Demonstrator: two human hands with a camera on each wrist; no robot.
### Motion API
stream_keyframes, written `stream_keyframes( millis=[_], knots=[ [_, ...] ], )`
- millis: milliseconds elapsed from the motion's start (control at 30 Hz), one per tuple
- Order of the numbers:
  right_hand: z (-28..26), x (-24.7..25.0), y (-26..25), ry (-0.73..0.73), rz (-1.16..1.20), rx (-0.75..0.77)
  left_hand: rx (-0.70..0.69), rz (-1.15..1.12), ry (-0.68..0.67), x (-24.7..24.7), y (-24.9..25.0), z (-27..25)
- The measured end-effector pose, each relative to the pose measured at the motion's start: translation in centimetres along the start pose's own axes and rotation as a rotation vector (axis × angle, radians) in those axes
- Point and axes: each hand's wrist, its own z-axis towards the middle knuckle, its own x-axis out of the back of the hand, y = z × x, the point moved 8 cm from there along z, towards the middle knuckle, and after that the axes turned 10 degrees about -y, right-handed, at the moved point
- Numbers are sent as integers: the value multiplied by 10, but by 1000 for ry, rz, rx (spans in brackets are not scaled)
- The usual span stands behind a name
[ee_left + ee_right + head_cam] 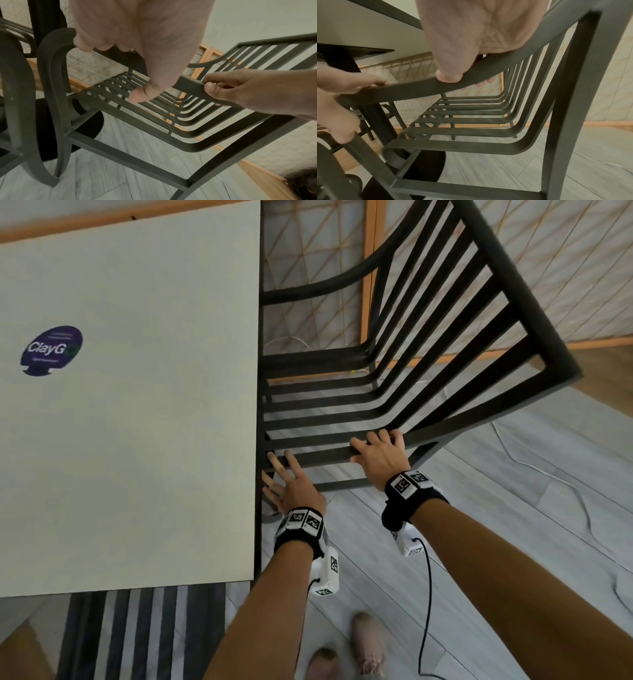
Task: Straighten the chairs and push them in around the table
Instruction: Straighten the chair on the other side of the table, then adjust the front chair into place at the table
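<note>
Chair (394, 392) — seat partly under the right edge of the surface (137, 405). Right hand (380, 457) closes its grip round the near armrest (471, 75); left hand (291, 487), fingers extended, rests on the armrest's left end.

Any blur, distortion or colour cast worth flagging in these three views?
Head view: sharp, wide-angle bowing of the chair back. Left wrist view: left hand close and soft, warm cast. Right wrist view: right hand fills the top, washed out; left fingers motion-blurred.
</note>
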Motion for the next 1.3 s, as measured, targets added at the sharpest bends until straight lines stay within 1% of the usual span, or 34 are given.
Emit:
stream_keyframes(
  millis=[167,300,433,633,700,800,900,967,1033,1100,1133,1200,1267,1300],
  knots=[
    [-5,-1,-9,12,-9,0,4,-20,1,-3,-4,-12],
    [-13,2,-14,4,-30,3,-31,-59,-73,-5,-3,-35],
    [-33,8,-22,-29,-57,32,-117,-125,-149,-4,1,-74],
    [-76,32,-42,-80,-5,-1,-166,-161,-274,10,-13,-134],
    [-92,44,-52,-68,28,-14,-199,-206,-327,19,-20,-152],
    [-127,66,-79,-26,83,-27,-268,-257,-391,45,-45,-188],
    [-166,85,-113,12,149,-58,-359,-203,-519,71,-80,-230],
    [-195,98,-148,45,195,-47,-433,-142,-608,92,-110,-262],
    [-228,110,-193,85,214,11,-503,-134,-661,120,-147,-299],
    [-264,113,-244,106,222,80,-557,-185,-708,151,-194,-338],
    [-283,109,-272,92,235,119,-570,-206,-746,165,-221,-355],
    [-318,95,-329,-2,279,189,-563,-176,-843,182,-283,-378],
    [-350,79,-386,-123,296,245,-493,-89,-915,185,-347,-383],
    [-365,72,-414,-178,305,266,-451,-16,-914,186,-379,-382]
  ],
)
